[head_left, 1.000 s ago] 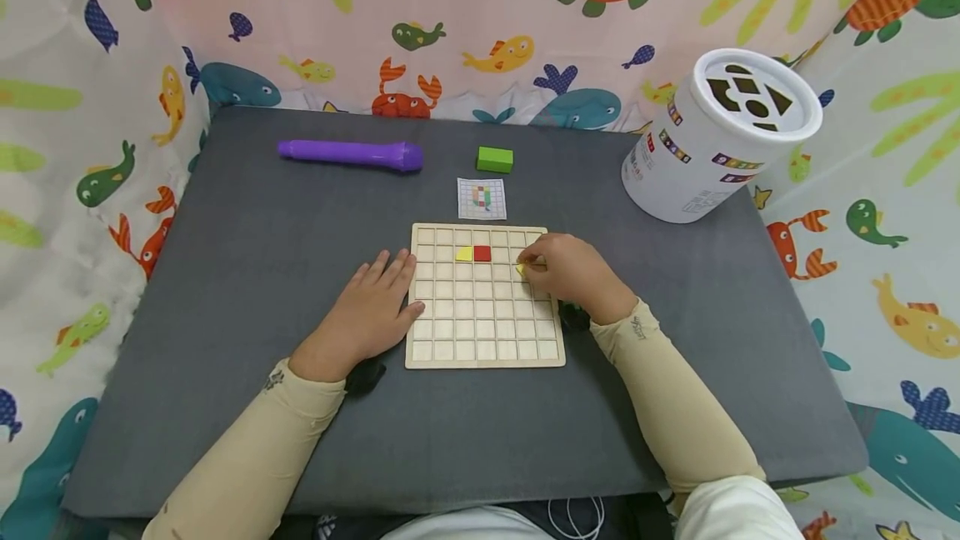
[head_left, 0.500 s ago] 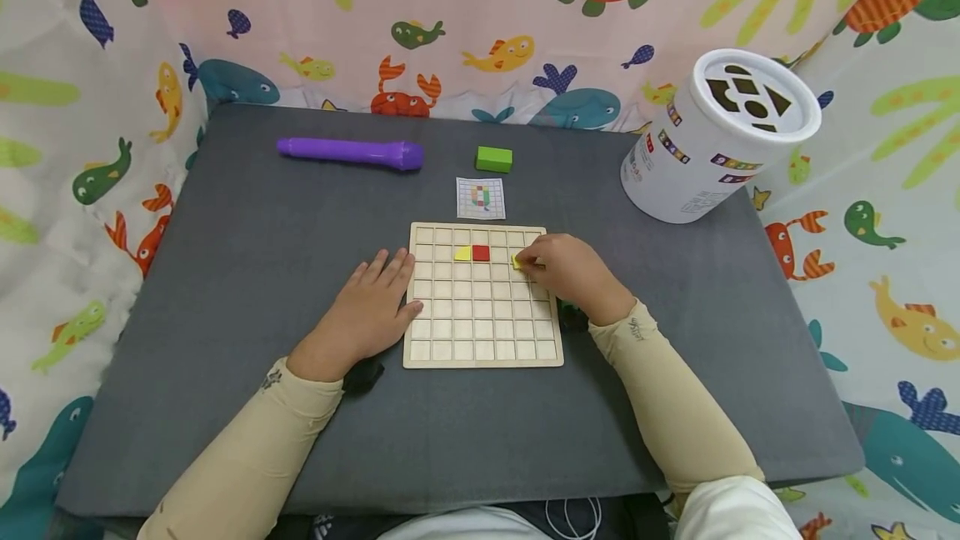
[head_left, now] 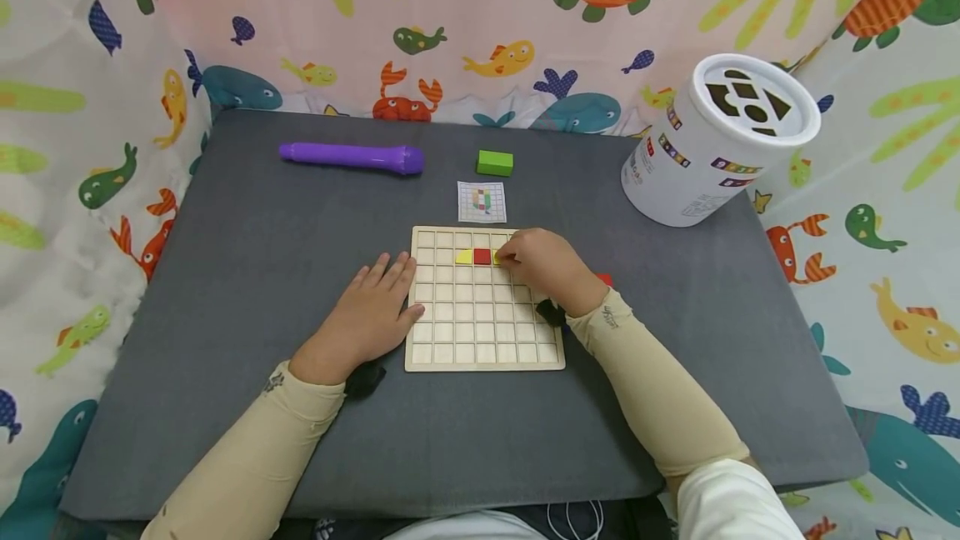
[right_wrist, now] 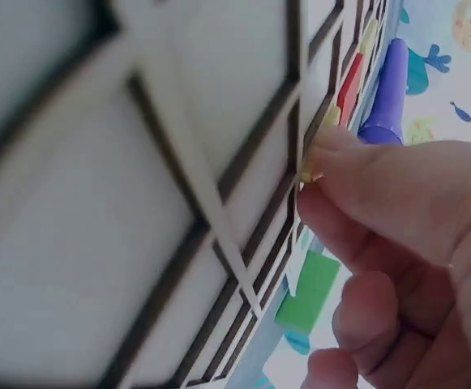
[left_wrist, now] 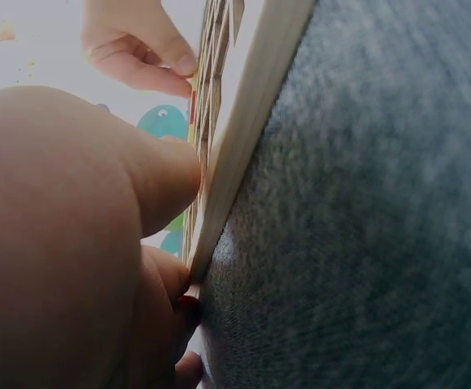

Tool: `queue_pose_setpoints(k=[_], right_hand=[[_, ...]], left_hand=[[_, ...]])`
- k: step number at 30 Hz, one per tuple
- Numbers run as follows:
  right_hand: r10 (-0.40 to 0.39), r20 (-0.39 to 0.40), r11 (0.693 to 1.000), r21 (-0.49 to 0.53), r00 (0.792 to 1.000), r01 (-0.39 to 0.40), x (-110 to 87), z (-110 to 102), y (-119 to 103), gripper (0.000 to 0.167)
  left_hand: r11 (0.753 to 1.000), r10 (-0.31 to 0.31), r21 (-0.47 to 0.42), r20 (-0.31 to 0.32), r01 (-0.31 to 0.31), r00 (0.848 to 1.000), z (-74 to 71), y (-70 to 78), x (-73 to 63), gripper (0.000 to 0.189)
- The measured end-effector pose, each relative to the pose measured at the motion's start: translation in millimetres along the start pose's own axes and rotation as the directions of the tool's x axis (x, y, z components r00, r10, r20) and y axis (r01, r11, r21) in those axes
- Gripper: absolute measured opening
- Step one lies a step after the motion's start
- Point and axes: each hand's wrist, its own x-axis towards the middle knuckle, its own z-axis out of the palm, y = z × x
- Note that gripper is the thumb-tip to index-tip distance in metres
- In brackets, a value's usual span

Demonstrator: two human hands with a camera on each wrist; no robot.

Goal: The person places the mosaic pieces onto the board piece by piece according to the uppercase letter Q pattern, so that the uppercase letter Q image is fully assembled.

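Observation:
A wooden grid board point(head_left: 485, 331) lies on the grey table, with a yellow tile point(head_left: 464, 257) and a red square tile point(head_left: 482, 257) side by side in its upper cells. My right hand point(head_left: 543, 265) pinches a second yellow tile point(right_wrist: 331, 118) between thumb and finger, at the cell just right of the red one. Part of that tile is hidden by the fingertips. My left hand point(head_left: 367, 319) rests along the board's left edge, fingers straight and thumb on the frame; the left wrist view shows its thumb point(left_wrist: 170, 182) against the rim.
Behind the board lie a small pattern card point(head_left: 482, 202), a green block point(head_left: 495, 162) and a purple microphone-shaped stick point(head_left: 352, 157). A white bucket with a shape-slotted lid point(head_left: 712, 148) stands at the back right. Something red point(head_left: 604, 280) shows beside my right wrist.
My right hand has moved left across the board, bringing the yellow tile beside the red one. Something red now shows by the right wrist. My left hand stays put.

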Motion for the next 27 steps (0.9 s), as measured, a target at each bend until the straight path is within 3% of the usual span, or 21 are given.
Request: queue_pose_setpoints(k=[6,13,21,27], right_hand=[[0.09,0.042,0.993,0.074,0.995,-0.093,-14.9,-23,6,0.03],[0.257,-0.033,0.959,0.132,0.966,-0.25,-65.9,-55,32,0.031],[0.329,0.041,0.938,0.106,0.944,-0.331,-116.6,-38,60,0.03],[0.335,-0.004,0.942,0.014,0.942,-0.335,-140.8,-17,60,0.024]], left_hand=[[1.0,0.01,0.012,-0.001,-0.01,1.0,-3.4,4.7,1.0,0.077],[1.0,0.014,0.007,-0.008,-0.014,1.0,-4.4,6.2,0.7,0.076],[1.0,-0.003,0.005,0.012,0.003,1.0,0.6,1.5,0.9,0.077],[1.0,0.005,-0.008,0.016,-0.005,1.0,1.7,1.2,2.0,0.076]])
